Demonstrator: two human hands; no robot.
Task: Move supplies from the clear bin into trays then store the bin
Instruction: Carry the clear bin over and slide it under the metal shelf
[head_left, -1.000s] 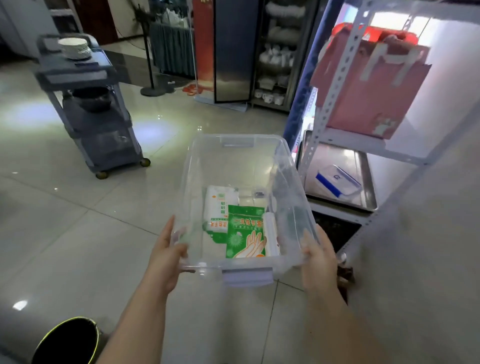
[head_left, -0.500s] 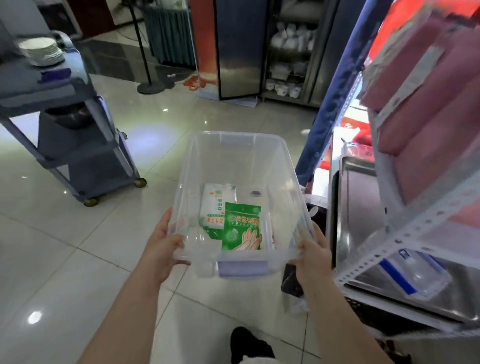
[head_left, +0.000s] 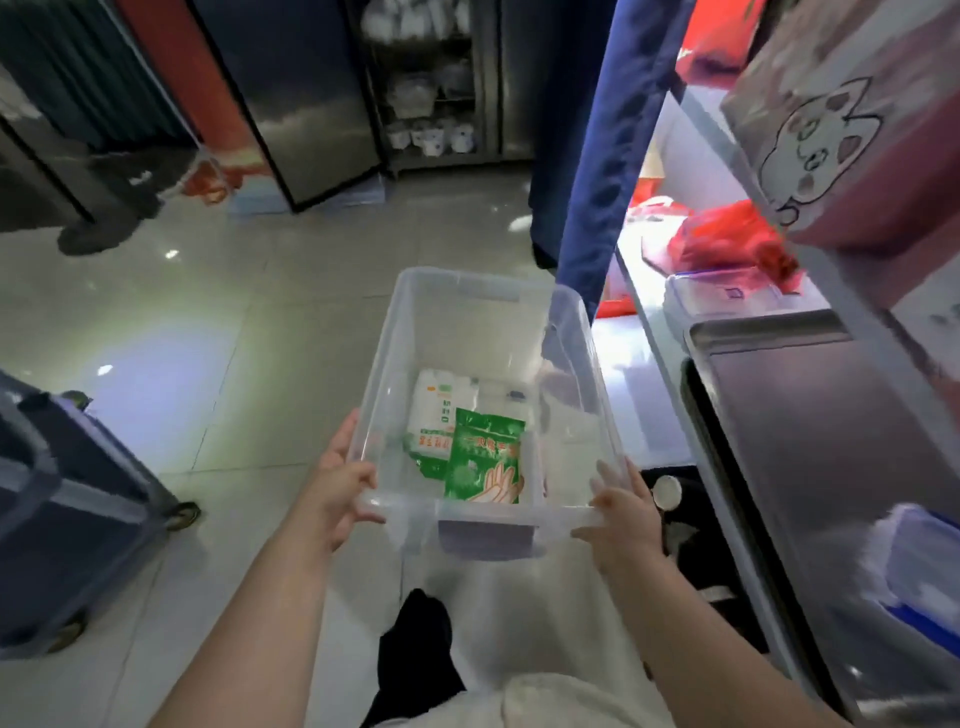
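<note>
We are gripping the clear bin (head_left: 571, 332) level, left hand (head_left: 340, 480) and right hand (head_left: 621, 512) fingers curled round its near rim | keeping the green glove packet (head_left: 485, 457) flat inside | nearing the steel tray (head_left: 810, 410).

The clear rectangular plastic bin (head_left: 483, 332) was held level above the tiled floor, gripped at its near corners. On its bottom, toward the near edge, lay a green glove packet printed with hands (head_left: 485, 457), overlapping a white-and-green packet (head_left: 436, 415) on its left. A steel tray (head_left: 831, 415) sat on the shelf to the right.
</note>
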